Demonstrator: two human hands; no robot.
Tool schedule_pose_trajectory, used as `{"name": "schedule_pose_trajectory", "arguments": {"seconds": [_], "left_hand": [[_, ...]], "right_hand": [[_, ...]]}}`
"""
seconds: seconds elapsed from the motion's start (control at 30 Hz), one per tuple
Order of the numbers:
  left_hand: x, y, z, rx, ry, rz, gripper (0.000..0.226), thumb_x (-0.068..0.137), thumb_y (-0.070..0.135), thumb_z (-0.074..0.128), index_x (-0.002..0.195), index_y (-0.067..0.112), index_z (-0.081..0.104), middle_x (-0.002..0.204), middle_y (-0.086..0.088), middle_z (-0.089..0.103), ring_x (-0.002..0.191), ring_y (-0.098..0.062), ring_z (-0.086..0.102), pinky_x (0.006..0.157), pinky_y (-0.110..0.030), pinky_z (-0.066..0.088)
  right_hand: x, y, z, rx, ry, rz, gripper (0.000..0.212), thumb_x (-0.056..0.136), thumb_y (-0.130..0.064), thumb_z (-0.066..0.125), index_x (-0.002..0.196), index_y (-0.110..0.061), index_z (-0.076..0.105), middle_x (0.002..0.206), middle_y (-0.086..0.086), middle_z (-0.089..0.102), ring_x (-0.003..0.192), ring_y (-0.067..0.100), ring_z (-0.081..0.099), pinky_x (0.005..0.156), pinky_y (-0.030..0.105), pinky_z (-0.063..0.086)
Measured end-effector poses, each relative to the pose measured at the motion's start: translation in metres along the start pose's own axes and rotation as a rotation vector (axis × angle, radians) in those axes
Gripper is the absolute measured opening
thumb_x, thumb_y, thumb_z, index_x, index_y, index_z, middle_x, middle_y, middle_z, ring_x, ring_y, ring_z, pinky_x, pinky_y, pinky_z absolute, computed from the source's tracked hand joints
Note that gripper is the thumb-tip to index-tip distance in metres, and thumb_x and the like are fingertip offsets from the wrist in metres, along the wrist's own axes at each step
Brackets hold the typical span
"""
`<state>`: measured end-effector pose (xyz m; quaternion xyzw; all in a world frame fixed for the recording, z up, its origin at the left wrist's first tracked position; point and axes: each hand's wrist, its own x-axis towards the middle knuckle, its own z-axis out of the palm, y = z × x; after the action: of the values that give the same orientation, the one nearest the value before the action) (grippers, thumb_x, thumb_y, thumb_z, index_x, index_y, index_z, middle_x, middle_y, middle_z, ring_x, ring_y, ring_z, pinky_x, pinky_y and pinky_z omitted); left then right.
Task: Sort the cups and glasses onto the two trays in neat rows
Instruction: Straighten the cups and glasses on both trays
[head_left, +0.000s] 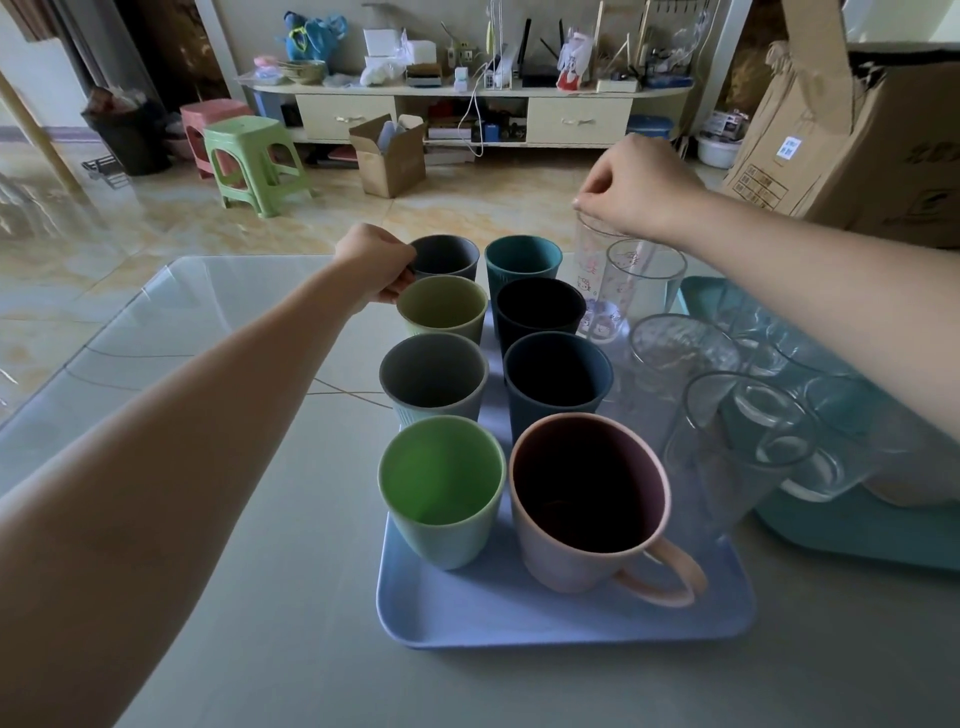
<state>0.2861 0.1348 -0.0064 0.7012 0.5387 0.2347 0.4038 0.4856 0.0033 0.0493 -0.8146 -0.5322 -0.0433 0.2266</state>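
On the pale table (260, 597) sits a blue tray (467, 618) carrying two columns of coloured cups running from six o'clock up toward twelve. The left column, nearest first, is a light green cup (441, 491), a grey cup (434, 376), an olive cup (442, 307) and a dark grey cup (451, 257); the right column is a pink mug (589, 501) with its handle pointing to four o'clock, a navy cup (557, 382), a black cup (540, 312) and a teal cup (522, 262). The left hand (375, 265) is curled at the far end of the left column, fingers against the rims of the olive and dark grey cups; which one it actually grips I cannot tell. At two o'clock the right hand (636, 187) pinches the rim of a tall printed glass (597, 275) with curled fingers, beside a second printed glass (644, 280). Clear glasses (685, 364) stand at three o'clock by the teal tray (841, 535).
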Motion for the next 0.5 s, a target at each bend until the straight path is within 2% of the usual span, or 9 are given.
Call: {"name": "schedule_pose_trajectory", "arguments": {"seconds": [0.1,0.17,0.23,0.5], "left_hand": [[-0.002,0.001,0.001,0.016,-0.002,-0.004,0.016,0.094,0.014,0.052,0.105,0.007,0.06,0.068,-0.003,0.056,0.053,-0.009,0.055,0.035,-0.013,0.047],[-0.003,0.001,0.002,0.023,0.001,-0.007,0.016,0.094,0.015,0.052,0.106,0.007,0.059,0.07,-0.003,0.055,0.055,-0.01,0.055,0.035,-0.013,0.047],[-0.004,0.0,0.002,0.025,0.002,-0.007,0.018,0.094,0.015,0.052,0.108,0.007,0.059,0.07,-0.003,0.055,0.055,-0.01,0.055,0.035,-0.013,0.047],[-0.008,0.0,0.004,0.026,0.014,0.002,0.021,0.094,0.017,0.052,0.111,0.006,0.059,0.07,-0.002,0.052,0.055,-0.01,0.053,0.033,-0.012,0.044]], "right_hand": [[-0.006,0.013,-0.003,-0.056,-0.059,0.061,0.028,0.085,-0.032,0.065,0.085,-0.007,0.076,0.082,0.007,0.071,0.09,0.026,0.063,0.081,0.035,0.053],[-0.011,0.016,-0.002,-0.066,-0.099,0.089,0.026,0.085,-0.033,0.065,0.083,-0.01,0.077,0.072,0.004,0.068,0.092,0.025,0.063,0.081,0.033,0.051],[-0.012,0.015,-0.002,-0.056,-0.117,0.114,0.021,0.084,-0.03,0.067,0.082,-0.012,0.077,0.074,0.004,0.07,0.09,0.022,0.065,0.08,0.031,0.051],[-0.005,0.011,-0.001,-0.103,-0.153,0.158,0.016,0.078,-0.029,0.072,0.077,-0.013,0.077,0.075,0.002,0.074,0.085,0.02,0.068,0.083,0.04,0.056]]}}
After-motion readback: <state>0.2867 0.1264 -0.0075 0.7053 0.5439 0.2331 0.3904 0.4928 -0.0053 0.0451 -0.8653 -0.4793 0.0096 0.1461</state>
